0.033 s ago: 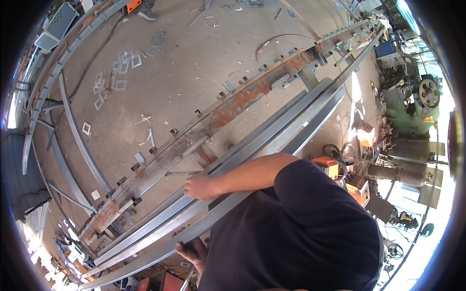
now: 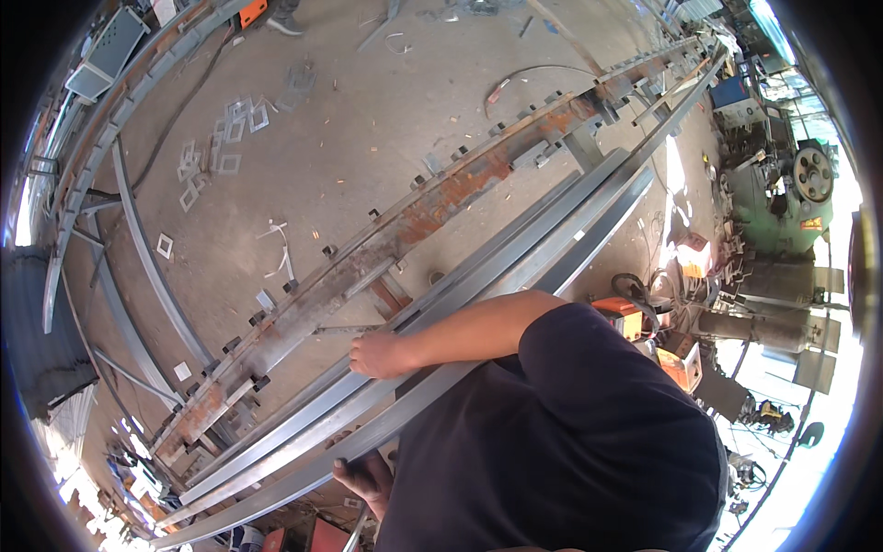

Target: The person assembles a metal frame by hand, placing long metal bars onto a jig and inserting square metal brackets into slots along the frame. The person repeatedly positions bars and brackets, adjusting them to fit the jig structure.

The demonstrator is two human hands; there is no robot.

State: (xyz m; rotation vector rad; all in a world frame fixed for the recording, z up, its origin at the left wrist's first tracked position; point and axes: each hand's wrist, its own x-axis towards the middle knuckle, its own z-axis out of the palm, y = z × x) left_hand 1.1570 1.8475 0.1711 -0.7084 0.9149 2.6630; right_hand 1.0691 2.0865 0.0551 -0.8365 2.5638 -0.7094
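Several long grey steel bars run side by side from the lower left to the upper right, in front of my body. My right hand [image 2: 379, 355] reaches across them, its fingers curled over the edge of a middle steel bar [image 2: 317, 405]. Lower down, my left hand [image 2: 365, 482] grips the nearest steel bar [image 2: 303, 478] from beneath, thumb against its edge. Its other fingers are mostly hidden. A thin shiny metal piece [image 2: 357, 532] shows just under that hand; I cannot tell whether the hand touches it.
Beyond the bars lies a long rusty steel beam [image 2: 451, 198] with small upright tabs. Square metal plates [image 2: 225, 163] litter the floor. At the left stands a curved steel frame [image 2: 152, 248]. Orange machines [image 2: 618, 317] and a green machine with a wheel [image 2: 814, 177] stand at right. A person's shoe [image 2: 285, 25] shows at the top.
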